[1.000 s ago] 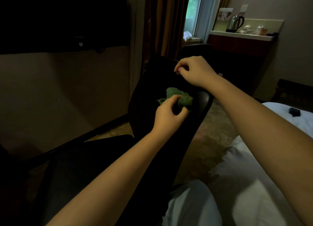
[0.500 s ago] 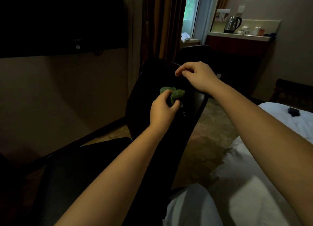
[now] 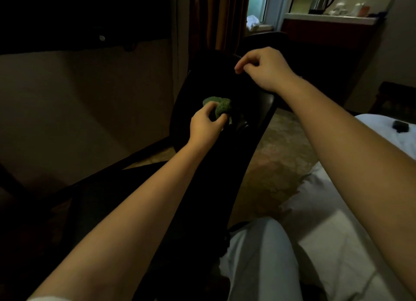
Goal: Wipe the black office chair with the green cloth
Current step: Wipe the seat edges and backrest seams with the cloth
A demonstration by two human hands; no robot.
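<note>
Head view: left hand [image 3: 203,125] clutches green cloth [image 3: 222,105] against black chair [image 3: 216,80]; right hand [image 3: 265,69] fingers curled, grip unclear.

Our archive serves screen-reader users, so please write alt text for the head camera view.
A person's left hand grips a bunched green cloth against the back of a black office chair in a dim room. The right hand, fingers curled, is at the chair's upper edge; whether it holds on is unclear. A white bed lies alongside.
</note>
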